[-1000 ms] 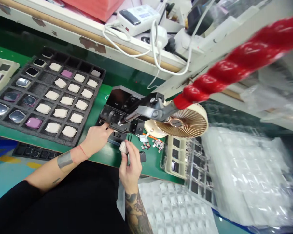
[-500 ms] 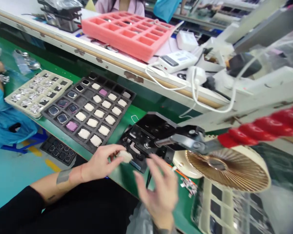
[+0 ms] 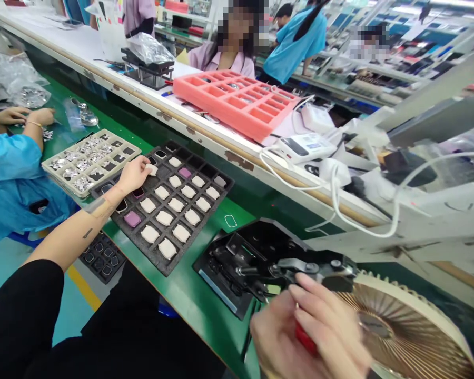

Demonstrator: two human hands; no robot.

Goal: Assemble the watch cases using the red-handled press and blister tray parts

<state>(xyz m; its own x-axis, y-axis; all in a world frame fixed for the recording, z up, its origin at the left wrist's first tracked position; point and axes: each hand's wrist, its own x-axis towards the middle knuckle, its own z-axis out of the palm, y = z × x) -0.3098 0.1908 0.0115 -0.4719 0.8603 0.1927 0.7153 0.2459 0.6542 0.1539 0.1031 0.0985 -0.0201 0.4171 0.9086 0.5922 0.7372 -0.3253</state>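
Green workbench on a busy assembly line. Dark foam tray (image 3: 191,234) holds rows of cream pads (image 3: 165,217) plus a few glossy covers; next to it, a cream tray (image 3: 63,176) of foil pieces (image 3: 81,184). Left hand (image 3: 134,175) pinches one cream pad (image 3: 151,169) over the dark tray's corner. Right hand (image 3: 300,337) is closed around the red-wrapped lever handle (image 3: 303,337) of a black press (image 3: 253,258).

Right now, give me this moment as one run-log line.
left hand: holds cream rounded-square piece above dark grey foam tray | right hand: grips red-wrapped lever handle of black metal press
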